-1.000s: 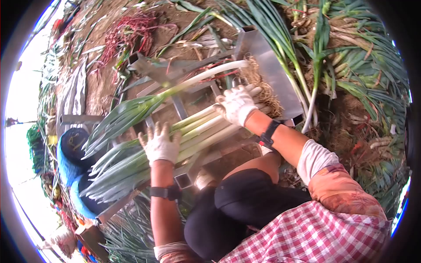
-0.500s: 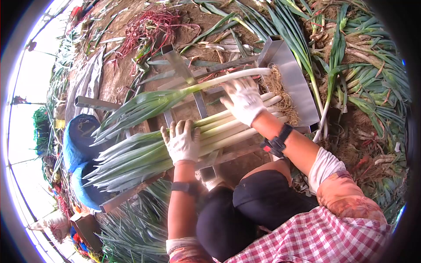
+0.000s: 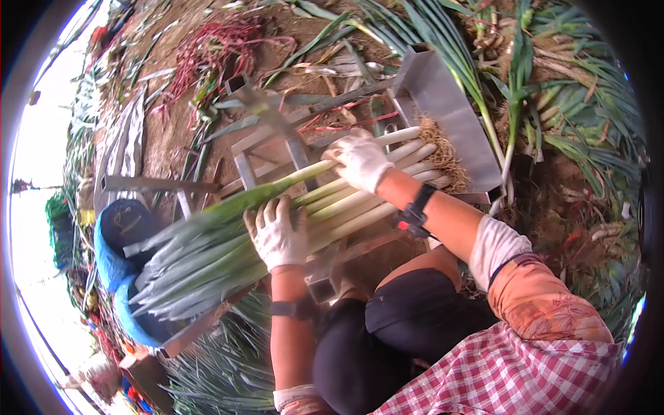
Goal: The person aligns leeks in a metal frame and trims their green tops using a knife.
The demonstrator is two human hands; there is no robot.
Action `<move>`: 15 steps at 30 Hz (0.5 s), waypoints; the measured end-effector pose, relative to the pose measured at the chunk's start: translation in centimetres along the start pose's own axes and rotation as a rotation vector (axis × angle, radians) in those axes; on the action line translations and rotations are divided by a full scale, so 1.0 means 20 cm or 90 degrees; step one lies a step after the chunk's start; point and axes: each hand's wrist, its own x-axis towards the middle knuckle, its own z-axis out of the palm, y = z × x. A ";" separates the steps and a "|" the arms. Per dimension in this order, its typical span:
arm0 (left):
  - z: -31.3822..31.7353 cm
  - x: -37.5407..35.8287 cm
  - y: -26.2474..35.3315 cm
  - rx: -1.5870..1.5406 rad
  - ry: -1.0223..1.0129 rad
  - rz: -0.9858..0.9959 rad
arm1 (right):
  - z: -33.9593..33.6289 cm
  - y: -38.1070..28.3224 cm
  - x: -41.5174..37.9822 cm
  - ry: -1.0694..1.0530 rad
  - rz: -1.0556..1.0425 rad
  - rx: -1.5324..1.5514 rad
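Note:
A bundle of long leeks (image 3: 228, 235) with white stalks and green leaves lies across a metal frame (image 3: 263, 149). Their roots (image 3: 443, 155) rest against a steel end plate (image 3: 443, 104) on the right. My left hand (image 3: 277, 234), in a white glove, presses down on the middle of the bundle. My gloved right hand (image 3: 360, 160) lies over the white stalks near the root end, fingers curled around the top leek. Both wrists carry black bands.
Loose leeks (image 3: 553, 104) are heaped on the soil at the right and top. A pile of red ties (image 3: 207, 55) lies at the upper left. Blue rolls (image 3: 117, 228) sit left of the frame. More green leaves (image 3: 221, 366) lie below it.
The separate leek that lay higher on the frame has been pulled down onto the bundle by my right hand. My left hand stays pressed on the stalks.

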 end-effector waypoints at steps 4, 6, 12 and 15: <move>0.00 0.02 -0.01 -0.047 0.018 -0.025 | -0.14 -0.09 -0.02 -0.149 0.057 -0.035; -0.05 0.06 0.01 -0.092 -0.026 -0.115 | -0.09 -0.10 -0.09 -0.063 0.016 -0.087; -0.15 0.20 0.03 0.162 -0.015 -0.002 | -0.05 -0.06 -0.09 -0.021 -0.023 -0.075; -0.11 0.22 -0.13 0.115 -0.199 -0.113 | -0.08 -0.07 -0.06 -0.113 -0.023 -0.045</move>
